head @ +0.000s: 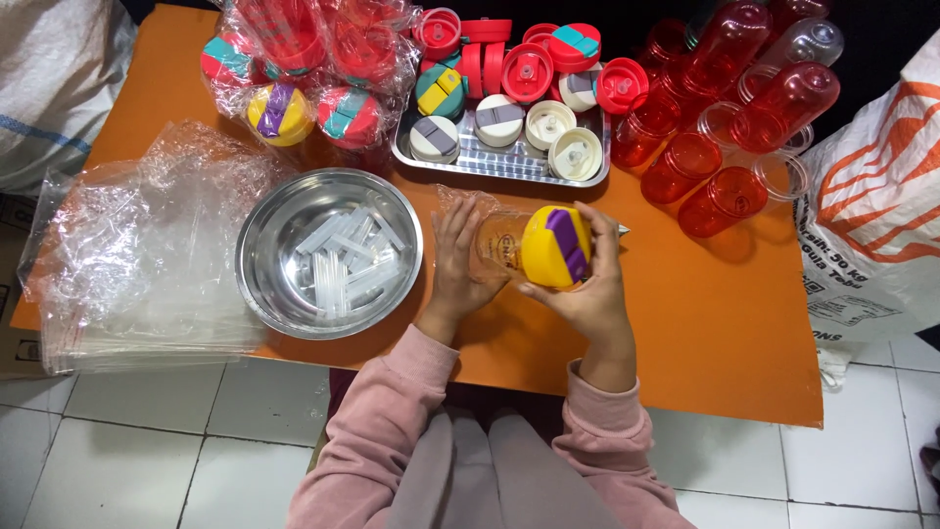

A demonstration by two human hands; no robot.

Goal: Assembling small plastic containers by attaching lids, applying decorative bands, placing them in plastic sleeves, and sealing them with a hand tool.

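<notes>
holding a clear tumbler (501,240) between both of my hands, i have it lying sideways over the orange table (725,333), just in front of the steel tray (509,165). my left hand (458,257) wraps around the clear body, fingers curled over its top side. my right hand (587,284) is closed around the capped end, where a yellow lid (550,247) with a purple flap sits on the tumbler. a bit of crinkled clear plastic shows around the tumbler's far end, though i cannot tell whether it is a bag around it.

just left of my left hand stands a round steel bowl (264,279) with a heap of clear straws (345,257) lying in it. further left, a stack of clear plastic bags (137,255) hangs over the table edge. the steel tray holds loose lids (499,122) in white, red, yellow and teal. beside it at the far left are bagged tumblers (294,69), their coloured lids showing through the wrap. to the right of the tray, red tumblers without lids (725,186) lie on their sides in a pile. a white woven sack (871,216) with orange print stands off the table's right edge.
</notes>
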